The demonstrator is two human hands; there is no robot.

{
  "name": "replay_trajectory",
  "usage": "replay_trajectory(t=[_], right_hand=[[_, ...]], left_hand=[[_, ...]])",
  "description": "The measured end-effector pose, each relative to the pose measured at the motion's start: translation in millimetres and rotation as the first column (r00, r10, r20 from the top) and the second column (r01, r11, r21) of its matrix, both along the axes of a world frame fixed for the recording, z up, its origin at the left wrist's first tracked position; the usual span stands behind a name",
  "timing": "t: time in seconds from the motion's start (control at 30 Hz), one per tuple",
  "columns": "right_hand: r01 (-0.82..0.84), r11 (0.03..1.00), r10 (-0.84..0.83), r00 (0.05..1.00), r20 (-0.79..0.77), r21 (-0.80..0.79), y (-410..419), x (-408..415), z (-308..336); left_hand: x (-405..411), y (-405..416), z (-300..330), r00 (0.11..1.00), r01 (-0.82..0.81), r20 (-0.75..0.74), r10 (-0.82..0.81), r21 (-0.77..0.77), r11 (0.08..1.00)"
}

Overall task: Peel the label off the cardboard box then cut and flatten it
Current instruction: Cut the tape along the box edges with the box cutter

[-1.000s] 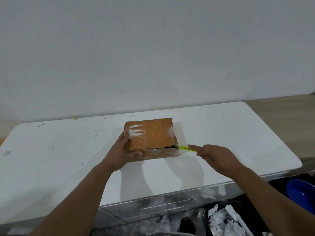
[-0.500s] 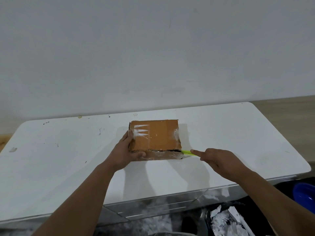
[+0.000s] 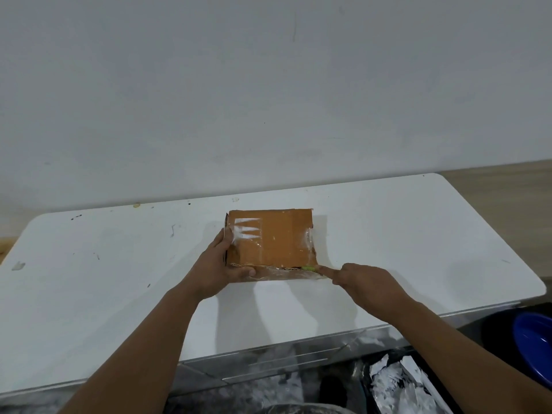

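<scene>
- Surface: scuffed white rectangular tabletop [image 3: 388, 234] against plain white wall [image 3: 268, 85]; wood floor [image 3: 507, 180] at right.
- Brown taped cardboard box [image 3: 274, 237] sits mid-table.
- Left hand [image 3: 219, 270] grasps box's near-left corner.
- Right hand [image 3: 367, 283] clenches yellow-green cutter [image 3: 309, 268] at box's near-right edge.
- Blue round basin [image 3: 534, 345] lower right.

the cardboard box [image 3: 270, 237] is matt brown corrugated board, its fluted edge showing along the near rim, with glossy clear tape [image 3: 307, 243] and whitish torn paper residue [image 3: 246, 231] on top. the yellow-green cutter [image 3: 309, 268] looks like smooth plastic. the table [image 3: 403, 234] has a smooth white matt top, scuffed and spotted. the wall [image 3: 268, 85] is matt painted plaster. crinkled shiny foil [image 3: 397, 383] lies below, beside a glossy blue plastic bowl [image 3: 534, 342].
</scene>
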State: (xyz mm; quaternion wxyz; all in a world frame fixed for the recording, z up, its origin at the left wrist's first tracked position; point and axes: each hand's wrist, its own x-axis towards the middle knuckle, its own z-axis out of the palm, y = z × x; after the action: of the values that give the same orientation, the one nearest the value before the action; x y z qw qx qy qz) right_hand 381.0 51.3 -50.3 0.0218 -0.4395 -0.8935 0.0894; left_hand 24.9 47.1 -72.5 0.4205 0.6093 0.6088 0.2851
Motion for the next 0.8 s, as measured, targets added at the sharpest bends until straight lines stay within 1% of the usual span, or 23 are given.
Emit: replay_trajectory(t=[0.07, 0.1, 0.17, 0.27, 0.33, 0.4, 0.47, 0.5, 0.53, 0.57, 0.6, 0.63, 0.67, 0.7, 0.73, 0.77, 0.8], right_hand=[[0.007, 1.0, -0.009, 0.997, -0.081, -0.015, -4, 11, 1], [0.006, 1.0, -0.006, 0.995, -0.097, -0.002, -4, 19, 1], [0.021, 0.999, -0.019, 0.996, -0.088, 0.027, -6, 34, 0], [0.045, 0.999, -0.045, 0.997, -0.059, -0.004, -10, 42, 0], [0.048, 0.999, -0.046, 0.996, -0.08, 0.021, -10, 42, -2], [0.086, 0.994, -0.08, 0.992, -0.097, 0.067, -8, 51, -3], [0.139, 0.989, -0.133, 0.985, -0.109, 0.053, -7, 62, -1], [0.177, 0.984, -0.171, 0.975, -0.141, 0.034, -7, 64, 0], [0.231, 0.972, -0.232, 0.949, -0.213, -0.028, -8, 64, 2], [0.286, 0.946, -0.32, 0.893, -0.317, -0.149, -8, 59, 4], [0.302, 0.909, -0.404, 0.81, -0.426, -0.287, -8, 49, 7], [0.282, 0.873, -0.469, 0.712, -0.522, -0.399, -9, 34, 10], [0.25, 0.844, -0.519, 0.609, -0.6, -0.475, -11, 16, 13], [0.212, 0.821, -0.555, 0.52, -0.649, -0.531, -13, -3, 16], [0.181, 0.81, -0.571, 0.465, -0.677, -0.558, -15, -22, 17], [0.157, 0.805, -0.575, 0.441, -0.689, -0.572, -16, -41, 16], [0.144, 0.807, -0.569, 0.446, -0.69, -0.573, -17, -58, 14]], left_hand=[[2, -1, 1, 1.0, -0.01, -0.01, 0.011, 0.01, 1.0], [2, -2, 1, 1.0, -0.017, -0.014, 0.017, 0.012, 1.0], [3, -2, 1, 1.0, -0.026, -0.004, 0.026, 0.012, 1.0], [1, -2, 0, 1.0, -0.018, -0.005, 0.018, 0.003, 1.0], [0, -2, -1, 1.0, -0.023, -0.015, 0.023, -0.005, 1.0], [2, -4, 2, 0.999, -0.044, -0.001, 0.044, -0.005, 0.999], [3, -6, 6, 0.997, -0.071, 0.007, 0.07, 0.011, 0.997], [4, -7, 9, 0.997, -0.083, -0.005, 0.083, 0.019, 0.996], [5, -7, 12, 0.995, -0.098, -0.017, 0.098, 0.029, 0.995], [7, -8, 14, 0.992, -0.116, -0.04, 0.117, 0.039, 0.993], [9, -8, 15, 0.988, -0.133, -0.066, 0.136, 0.054, 0.99], [12, -8, 17, 0.984, -0.142, -0.1, 0.149, 0.072, 0.987], [15, -8, 16, 0.978, -0.149, -0.133, 0.159, 0.085, 0.985], [16, -8, 15, 0.971, -0.159, -0.166, 0.171, 0.082, 0.984], [18, -8, 14, 0.962, -0.175, -0.199, 0.186, 0.068, 0.982], [19, -8, 15, 0.951, -0.188, -0.241, 0.194, 0.05, 0.981], [20, -10, 16, 0.934, -0.186, -0.304, 0.189, 0.037, 0.982]])
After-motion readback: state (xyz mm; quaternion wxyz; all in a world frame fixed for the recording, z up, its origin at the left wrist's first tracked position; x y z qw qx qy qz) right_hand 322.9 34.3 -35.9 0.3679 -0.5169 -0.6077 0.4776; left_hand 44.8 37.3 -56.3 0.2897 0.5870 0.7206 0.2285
